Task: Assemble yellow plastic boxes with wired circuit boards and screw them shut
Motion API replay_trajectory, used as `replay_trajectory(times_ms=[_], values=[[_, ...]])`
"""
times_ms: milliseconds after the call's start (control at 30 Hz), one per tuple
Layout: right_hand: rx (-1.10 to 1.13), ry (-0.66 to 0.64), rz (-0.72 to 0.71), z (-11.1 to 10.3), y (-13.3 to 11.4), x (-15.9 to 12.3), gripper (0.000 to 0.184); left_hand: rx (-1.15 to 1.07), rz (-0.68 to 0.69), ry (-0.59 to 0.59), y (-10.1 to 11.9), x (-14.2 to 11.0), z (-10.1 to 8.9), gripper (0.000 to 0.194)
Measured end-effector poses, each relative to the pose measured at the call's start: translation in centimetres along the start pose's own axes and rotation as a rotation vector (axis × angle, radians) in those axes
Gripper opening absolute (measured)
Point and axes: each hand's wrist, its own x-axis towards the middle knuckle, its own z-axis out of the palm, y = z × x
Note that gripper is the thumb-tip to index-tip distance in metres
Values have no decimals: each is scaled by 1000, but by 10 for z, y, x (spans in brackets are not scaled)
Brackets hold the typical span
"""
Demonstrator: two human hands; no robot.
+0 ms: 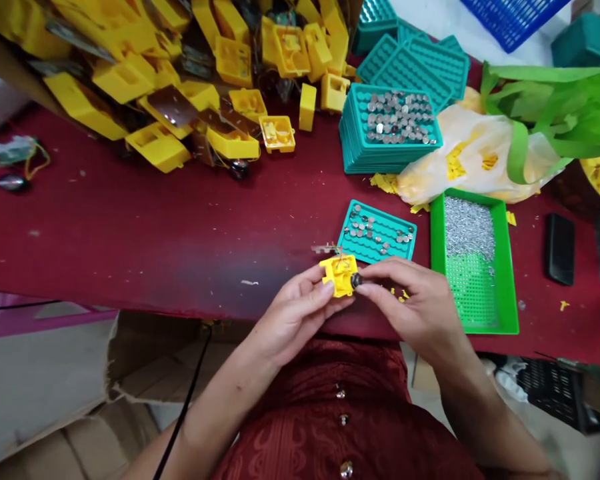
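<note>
My left hand grips a small yellow plastic housing between thumb and fingers, its open side facing up. Thin wires and a small strip stick out past its far edge. At the housing's right side, my right hand pinches a small dark round piece between thumb and forefinger; its exact kind is hard to make out. Just beyond the hands lies a teal ribbed tray with silvery round discs, resembling button cells, scattered in its grooves.
A stack of teal trays holds more discs. To the right are a green tray of small metal pieces, a plastic bag with yellow bits, and a black phone. Many yellow housings are heaped at the back left.
</note>
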Motion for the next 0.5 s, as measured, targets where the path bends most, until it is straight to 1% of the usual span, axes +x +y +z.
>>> replay_trajectory(times_ms=[133, 367, 433, 500], values=[[-110, -32, -40, 10, 3, 2, 8, 123, 43, -17, -2, 0, 1, 32], [-245, -131, -121, 8, 7, -4, 15, 340, 145, 56, -6, -1, -1, 44], [-282, -165, -143, 8, 7, -6, 18, 395, 158, 55, -6, -2, 1, 44], [-333, -187, -133, 9, 9, -7, 19, 439, 175, 38, -8, -3, 6, 42]])
